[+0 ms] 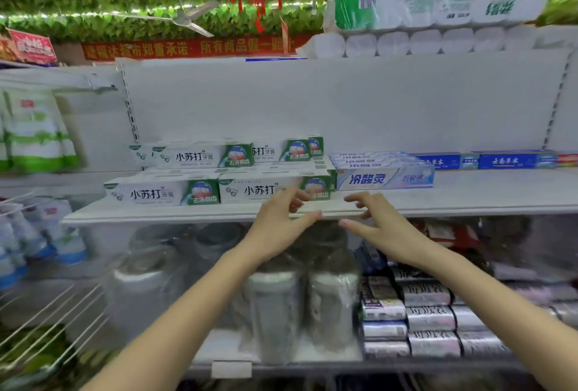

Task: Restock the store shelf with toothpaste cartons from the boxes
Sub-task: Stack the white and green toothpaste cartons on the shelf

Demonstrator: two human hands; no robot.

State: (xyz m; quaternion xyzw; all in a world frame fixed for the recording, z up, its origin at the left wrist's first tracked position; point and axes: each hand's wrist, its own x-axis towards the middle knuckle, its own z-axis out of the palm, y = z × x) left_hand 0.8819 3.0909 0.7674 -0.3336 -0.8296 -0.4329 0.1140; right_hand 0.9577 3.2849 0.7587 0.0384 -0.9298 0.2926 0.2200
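Fingers (pixel 294 198) apart and loosely curled, holding nothing, the left hand (pixel 278 224) and right hand (pixel 380 228) hover at the shelf (pixel 156 214) edge before green-and-white toothpaste cartons (pixel 175 193), stacked two high with labels outward, seemingly to face shoppers; pale blue cartons (pixel 384 178) sit alongside.

Two bare forearms reach up and forward from the lower corners and converge toward the middle. The left hand (pixel 281 218) and right hand (pixel 380 224) sit side by side, close but apart, palms turned partly inward. Their fingers are loosely bent and spread, the thumbs point toward each other, and neither grips anything.
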